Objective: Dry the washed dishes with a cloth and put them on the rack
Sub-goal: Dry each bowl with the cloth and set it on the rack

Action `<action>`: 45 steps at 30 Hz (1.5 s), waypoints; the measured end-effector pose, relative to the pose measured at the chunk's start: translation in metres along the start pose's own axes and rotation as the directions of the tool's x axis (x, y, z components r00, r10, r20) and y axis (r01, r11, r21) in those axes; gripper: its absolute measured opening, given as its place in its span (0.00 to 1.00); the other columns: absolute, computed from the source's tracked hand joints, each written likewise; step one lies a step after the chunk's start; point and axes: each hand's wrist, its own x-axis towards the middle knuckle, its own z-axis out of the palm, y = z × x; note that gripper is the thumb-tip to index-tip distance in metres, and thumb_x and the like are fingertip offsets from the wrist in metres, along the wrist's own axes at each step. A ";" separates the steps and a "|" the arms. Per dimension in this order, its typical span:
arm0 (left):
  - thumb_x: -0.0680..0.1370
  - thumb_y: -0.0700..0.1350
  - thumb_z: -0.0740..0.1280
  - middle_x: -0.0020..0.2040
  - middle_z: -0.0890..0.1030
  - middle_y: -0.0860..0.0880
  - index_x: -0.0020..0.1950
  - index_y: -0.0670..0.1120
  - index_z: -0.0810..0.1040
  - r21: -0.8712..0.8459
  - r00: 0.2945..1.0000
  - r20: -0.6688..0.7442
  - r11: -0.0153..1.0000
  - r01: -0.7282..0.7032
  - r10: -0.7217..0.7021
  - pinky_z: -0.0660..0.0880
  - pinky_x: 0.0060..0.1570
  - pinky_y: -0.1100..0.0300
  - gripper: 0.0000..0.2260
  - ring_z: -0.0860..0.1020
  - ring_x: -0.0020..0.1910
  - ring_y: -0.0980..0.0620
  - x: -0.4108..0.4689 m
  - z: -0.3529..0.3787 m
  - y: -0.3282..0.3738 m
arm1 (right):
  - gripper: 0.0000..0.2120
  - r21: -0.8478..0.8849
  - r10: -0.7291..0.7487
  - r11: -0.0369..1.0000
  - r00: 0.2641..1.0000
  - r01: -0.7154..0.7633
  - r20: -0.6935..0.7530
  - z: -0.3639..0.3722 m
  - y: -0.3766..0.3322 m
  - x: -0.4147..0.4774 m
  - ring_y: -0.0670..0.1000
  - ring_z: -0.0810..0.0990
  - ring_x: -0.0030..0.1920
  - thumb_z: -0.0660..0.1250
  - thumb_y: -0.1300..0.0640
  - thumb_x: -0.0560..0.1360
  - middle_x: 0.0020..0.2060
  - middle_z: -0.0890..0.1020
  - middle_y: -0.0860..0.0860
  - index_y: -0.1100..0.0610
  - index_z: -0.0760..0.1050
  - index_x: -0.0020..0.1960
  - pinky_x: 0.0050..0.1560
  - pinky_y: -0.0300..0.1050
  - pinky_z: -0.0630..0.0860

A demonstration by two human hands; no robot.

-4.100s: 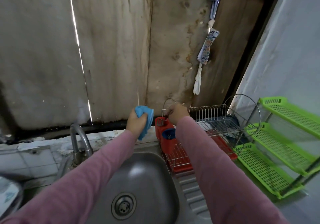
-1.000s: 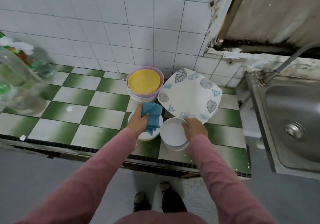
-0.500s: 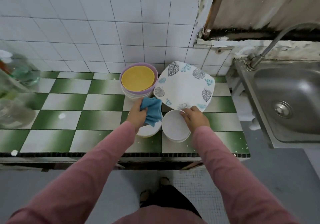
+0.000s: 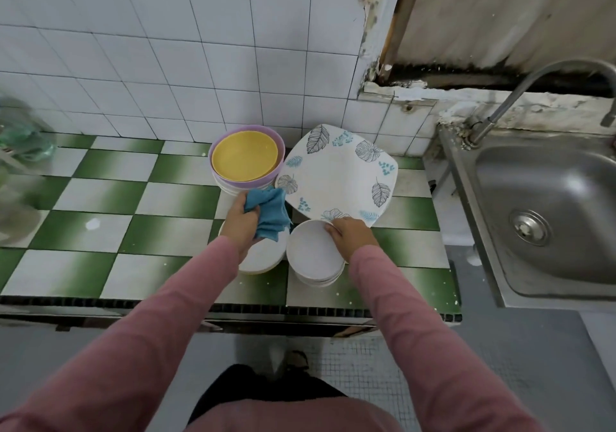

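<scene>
My left hand (image 4: 240,224) grips a crumpled blue cloth (image 4: 269,213) above a stack of white plates (image 4: 263,258) on the green-and-white checked counter (image 4: 110,231). My right hand (image 4: 350,233) holds the far rim of the top plate of a second white stack (image 4: 313,258), fingers curled over its edge. Behind them stand a yellow plate (image 4: 245,155) in a purple bowl stack and a large square leaf-patterned plate (image 4: 340,173). The drying rack is out of view.
A steel sink (image 4: 546,218) with a curved tap (image 4: 520,94) lies to the right of the counter. Blurred clear bottles (image 4: 20,151) stand at the far left. White wall tiles rise behind the dishes. Grey floor and my feet show below the counter edge.
Four seconds ago my hands were at the rack beyond the sink; the view has since swung left to the counter. In the last second my hands have barely moved over the white stacks.
</scene>
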 end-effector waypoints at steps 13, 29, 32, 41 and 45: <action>0.83 0.37 0.57 0.59 0.76 0.46 0.71 0.52 0.68 -0.076 0.999 0.044 0.997 0.027 -0.023 0.79 0.43 0.52 0.18 0.78 0.53 0.47 -0.006 0.004 -0.010 | 0.16 0.061 -0.057 0.996 0.994 0.063 -0.090 0.006 0.009 -0.006 0.56 0.73 0.44 0.55 0.47 0.84 0.44 0.79 0.56 0.56 0.70 0.45 0.42 0.46 0.65; 0.80 0.62 0.60 0.59 0.82 0.43 0.68 0.47 0.75 -0.334 0.987 0.126 0.932 0.141 -0.104 0.79 0.52 0.49 0.24 0.80 0.58 0.43 -0.017 -0.009 -0.010 | 0.16 0.183 -0.069 0.978 0.985 0.098 -0.158 0.001 0.007 -0.009 0.57 0.72 0.42 0.58 0.49 0.84 0.38 0.75 0.55 0.58 0.68 0.41 0.41 0.47 0.64; 0.79 0.65 0.57 0.57 0.83 0.43 0.65 0.49 0.76 -0.330 0.991 0.114 0.938 0.108 -0.074 0.76 0.59 0.47 0.25 0.81 0.56 0.44 -0.016 -0.012 -0.007 | 0.18 0.233 -0.048 0.968 0.979 0.094 -0.198 -0.003 0.007 -0.010 0.58 0.71 0.42 0.57 0.48 0.84 0.36 0.74 0.55 0.60 0.71 0.44 0.39 0.47 0.62; 0.79 0.52 0.67 0.56 0.81 0.43 0.62 0.49 0.77 -0.215 0.995 0.083 0.973 0.080 -0.063 0.82 0.43 0.53 0.13 0.82 0.51 0.45 -0.019 -0.012 -0.002 | 0.15 0.379 0.029 0.919 0.943 0.105 -0.332 -0.010 0.005 -0.014 0.61 0.74 0.44 0.54 0.45 0.84 0.39 0.75 0.57 0.56 0.71 0.54 0.41 0.47 0.65; 0.78 0.43 0.70 0.59 0.78 0.43 0.64 0.48 0.73 -0.158 0.999 0.021 0.987 0.035 -0.032 0.81 0.41 0.52 0.15 0.81 0.54 0.43 -0.017 -0.011 -0.010 | 0.15 0.375 0.078 0.924 0.922 0.076 -0.378 -0.008 0.002 -0.018 0.61 0.74 0.43 0.54 0.45 0.84 0.40 0.75 0.56 0.56 0.71 0.56 0.41 0.48 0.66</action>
